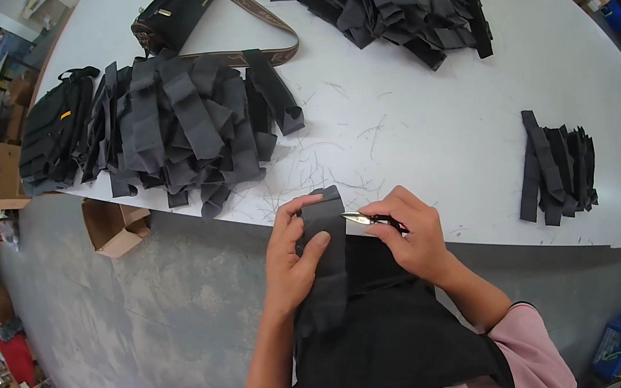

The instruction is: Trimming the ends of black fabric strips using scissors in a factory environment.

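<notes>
A dark grey fabric strip [329, 261] hangs from my left hand [293, 249], its thumb pressed on the front and its fingers behind. The strip's upper end stands just past the table edge, and its lower part falls over my black apron. In my right hand [410, 228] is a pair of small thread snips [365, 219] with silver blades and a black handle. The blade tips point left, at the strip's right edge near its top. Whether a thread lies between the blades is too small to tell.
On the white table [416, 134] lie loose thread scraps and a large pile of grey strips [182, 125]. Farther right are another strip pile [397, 0] and a small stack [555, 167]. A black backpack [56, 139] and shoulder bag [178, 5] sit left; a cardboard box [117, 226] stands below.
</notes>
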